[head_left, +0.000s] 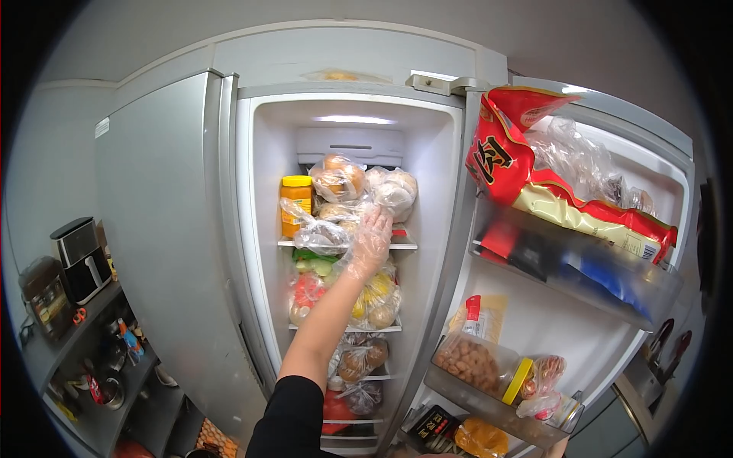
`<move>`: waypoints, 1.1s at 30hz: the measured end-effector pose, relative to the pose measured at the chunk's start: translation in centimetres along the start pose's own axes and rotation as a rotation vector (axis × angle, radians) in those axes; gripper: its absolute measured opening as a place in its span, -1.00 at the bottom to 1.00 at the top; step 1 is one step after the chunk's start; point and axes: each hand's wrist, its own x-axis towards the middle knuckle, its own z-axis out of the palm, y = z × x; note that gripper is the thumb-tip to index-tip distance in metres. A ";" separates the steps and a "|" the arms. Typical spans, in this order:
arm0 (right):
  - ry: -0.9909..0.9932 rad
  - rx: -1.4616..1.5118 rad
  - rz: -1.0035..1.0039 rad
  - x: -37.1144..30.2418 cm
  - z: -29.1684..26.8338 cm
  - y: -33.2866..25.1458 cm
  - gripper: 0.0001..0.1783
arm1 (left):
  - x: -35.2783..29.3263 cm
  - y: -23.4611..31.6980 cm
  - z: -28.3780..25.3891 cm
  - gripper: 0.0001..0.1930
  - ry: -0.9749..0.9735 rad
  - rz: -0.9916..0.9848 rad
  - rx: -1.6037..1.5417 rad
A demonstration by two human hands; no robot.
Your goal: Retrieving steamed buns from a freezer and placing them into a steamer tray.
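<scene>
My left hand (pixel 370 238), in a thin clear plastic glove, reaches into the open refrigerator. Its fingers are stretched out against the knotted plastic bags on the upper shelf (pixel 405 246). Just beyond the fingertips sits a clear bag of pale round items (pixel 393 195); left of it is a bag of orange-brown round items (pixel 339 178). A yellow-lidded orange jar (pixel 296 206) stands at that shelf's left end. Another clear bag (pixel 321 235) lies beside my wrist. Only a sliver of my right hand (pixel 557 449) shows, by the door's lower bin; its fingers are hidden.
The opened door (pixel 580 290) swings out to the right, its bins holding a large red bag (pixel 504 153), a bag of brown nuts (pixel 473 359) and jars. Bagged produce (pixel 374 301) fills the lower shelves. At left stand a closed grey door (pixel 164 229) and a rack with an air fryer (pixel 82 259).
</scene>
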 end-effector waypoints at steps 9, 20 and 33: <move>-0.017 -0.103 -0.062 0.4 0.1 1.0 -0.51 | -0.9 1.4 -3.7 -0.69 -0.059 -0.058 -0.302; -0.028 -0.229 -0.125 -0.9 0.4 2.2 -0.49 | -3.8 0.1 -9.9 -0.62 -0.051 -0.062 -0.130; 0.016 -0.409 -0.201 -4.3 -1.4 2.4 -0.47 | -6.0 -2.2 -10.5 -0.57 -0.189 -0.118 -0.014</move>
